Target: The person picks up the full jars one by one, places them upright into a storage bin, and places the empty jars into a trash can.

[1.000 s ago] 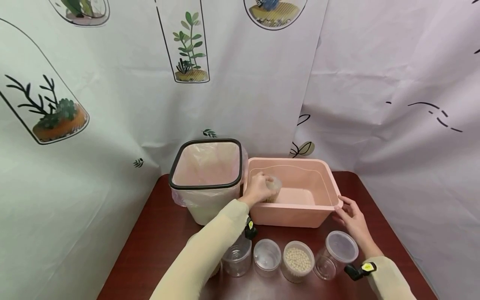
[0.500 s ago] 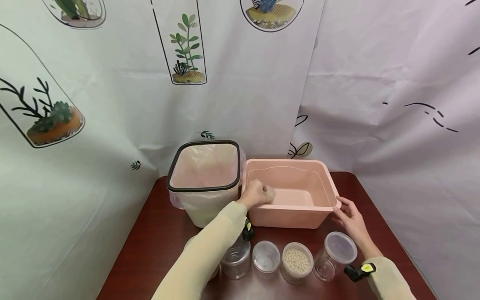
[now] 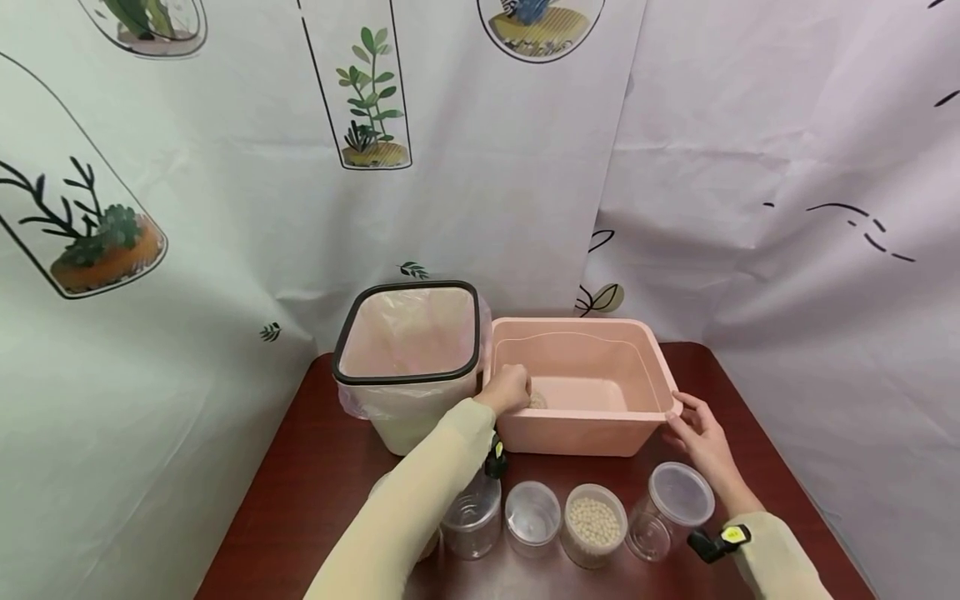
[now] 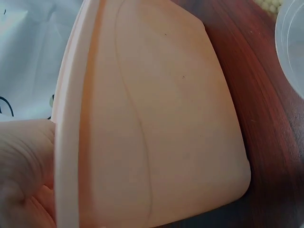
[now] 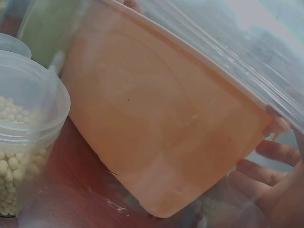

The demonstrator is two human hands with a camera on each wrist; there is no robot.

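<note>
Two hands on it: left hand (image 3: 507, 389) has fingers curled, holding a small, beige, grainy-looking jar (image 3: 537, 401), mostly hidden, inside the near left of the pink rectangular plastic tub (image 3: 573, 435); right hand (image 3: 701, 432) rests fingers, loosely extended, at the tub's near right rim corner. Jar probably light, stiff, slick-sided; best taken round its body.

White printed backdrop (image 3: 510, 208), reddish-brown table (image 3: 300, 500)

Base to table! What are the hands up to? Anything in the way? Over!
Left hand inside pink plastic tub, grip unclear. Jar there, mostly hidden. Right hand holds tub's near right corner. Plastic jars in front, not blocking tub's opening.
</note>
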